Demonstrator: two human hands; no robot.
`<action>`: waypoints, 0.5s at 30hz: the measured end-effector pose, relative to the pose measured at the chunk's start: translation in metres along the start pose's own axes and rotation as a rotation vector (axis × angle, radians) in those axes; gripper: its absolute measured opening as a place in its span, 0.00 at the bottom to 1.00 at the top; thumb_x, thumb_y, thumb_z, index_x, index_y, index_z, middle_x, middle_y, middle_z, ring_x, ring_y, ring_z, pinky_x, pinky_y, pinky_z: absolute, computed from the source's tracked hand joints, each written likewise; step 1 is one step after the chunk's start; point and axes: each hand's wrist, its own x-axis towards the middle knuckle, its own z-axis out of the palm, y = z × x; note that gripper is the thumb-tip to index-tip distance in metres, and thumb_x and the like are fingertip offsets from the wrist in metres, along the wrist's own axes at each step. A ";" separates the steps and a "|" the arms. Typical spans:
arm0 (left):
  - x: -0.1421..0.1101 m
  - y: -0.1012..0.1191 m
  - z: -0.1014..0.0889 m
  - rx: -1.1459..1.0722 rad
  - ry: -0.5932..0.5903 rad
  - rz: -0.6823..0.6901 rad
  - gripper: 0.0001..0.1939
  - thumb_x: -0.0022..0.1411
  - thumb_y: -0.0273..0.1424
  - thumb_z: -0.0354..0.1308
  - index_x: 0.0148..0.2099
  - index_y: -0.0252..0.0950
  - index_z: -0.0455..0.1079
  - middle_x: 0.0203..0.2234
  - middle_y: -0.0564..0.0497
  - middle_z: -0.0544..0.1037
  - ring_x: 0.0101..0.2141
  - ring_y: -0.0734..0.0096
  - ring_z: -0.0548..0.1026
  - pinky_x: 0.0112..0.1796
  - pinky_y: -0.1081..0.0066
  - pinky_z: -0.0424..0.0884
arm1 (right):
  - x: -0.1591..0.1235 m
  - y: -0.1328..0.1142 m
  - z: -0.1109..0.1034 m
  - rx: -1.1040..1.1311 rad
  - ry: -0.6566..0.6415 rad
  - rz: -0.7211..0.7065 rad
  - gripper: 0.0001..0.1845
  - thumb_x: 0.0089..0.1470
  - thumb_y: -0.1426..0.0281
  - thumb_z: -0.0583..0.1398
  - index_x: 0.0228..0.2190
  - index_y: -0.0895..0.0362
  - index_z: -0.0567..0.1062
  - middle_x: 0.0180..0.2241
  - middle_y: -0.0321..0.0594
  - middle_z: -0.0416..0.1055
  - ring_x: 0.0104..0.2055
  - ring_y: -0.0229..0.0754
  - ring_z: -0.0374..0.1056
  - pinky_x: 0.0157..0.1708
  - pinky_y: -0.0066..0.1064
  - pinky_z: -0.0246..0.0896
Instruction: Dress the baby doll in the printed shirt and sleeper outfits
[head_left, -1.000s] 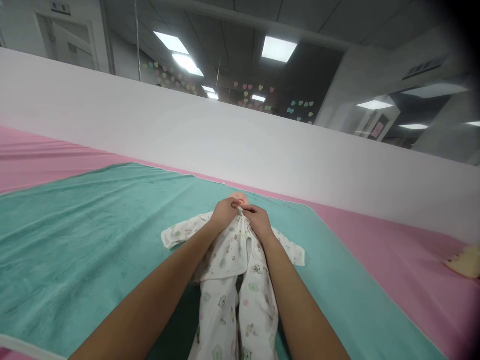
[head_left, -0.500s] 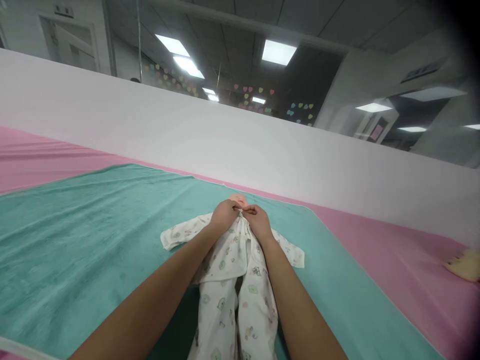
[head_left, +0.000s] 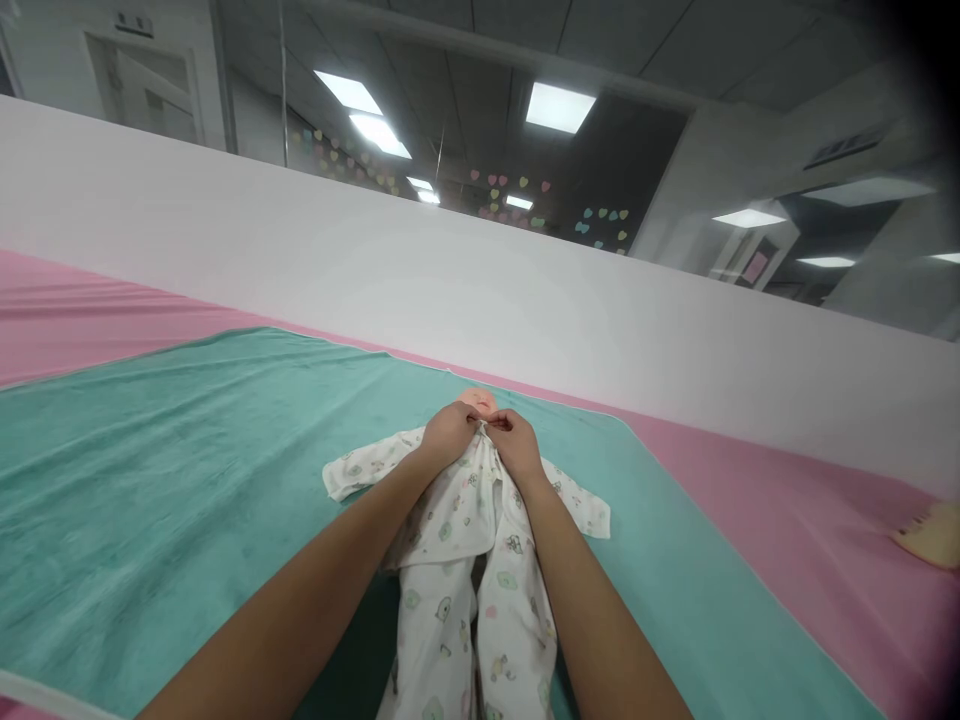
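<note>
A baby doll (head_left: pixel 480 399) lies on its back with its head away from me. It wears a white printed shirt (head_left: pixel 442 525) and matching printed trousers (head_left: pixel 435 620). At the neckline, my left hand (head_left: pixel 450 432) pinches the collar edge between thumb and fingers. Right beside it, my right hand (head_left: pixel 516 442) pinches the other side of the collar. The fingertips of both hands nearly meet just below the doll's chin. Below them the shirt front parts in a narrow gap. Whatever fastener sits between the fingers is too small to make out. Both sleeves spread outward.
Under the doll is a teal blanket (head_left: pixel 225 480) over a pink sheet (head_left: pixel 787 520). A white wall panel (head_left: pixel 420 280) rises behind, with a dark reflecting pane above it. A yellowish object (head_left: pixel 930 535) lies at the far right edge.
Hardly anything differs. Both hands stay pinched at the collar, and the whole view has shifted very slightly.
</note>
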 end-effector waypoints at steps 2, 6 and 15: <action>0.001 -0.001 0.001 -0.005 0.004 -0.001 0.14 0.57 0.28 0.47 0.37 0.38 0.75 0.37 0.49 0.77 0.36 0.67 0.72 0.35 0.72 0.65 | -0.001 0.000 0.000 -0.008 -0.008 -0.012 0.08 0.40 0.68 0.58 0.27 0.55 0.73 0.30 0.37 0.74 0.35 0.42 0.68 0.38 0.33 0.60; 0.001 -0.002 0.003 -0.026 0.014 -0.028 0.13 0.56 0.28 0.48 0.37 0.39 0.73 0.36 0.50 0.77 0.35 0.67 0.72 0.34 0.72 0.65 | -0.002 0.000 -0.001 -0.005 -0.022 -0.031 0.09 0.42 0.68 0.57 0.28 0.55 0.75 0.31 0.37 0.74 0.36 0.42 0.68 0.39 0.33 0.61; -0.002 -0.001 0.003 -0.061 0.069 -0.077 0.12 0.53 0.25 0.48 0.33 0.41 0.72 0.37 0.54 0.76 0.37 0.69 0.72 0.37 0.71 0.66 | 0.000 0.003 0.001 -0.033 0.012 -0.012 0.09 0.41 0.68 0.57 0.28 0.56 0.72 0.31 0.39 0.74 0.34 0.42 0.69 0.37 0.32 0.62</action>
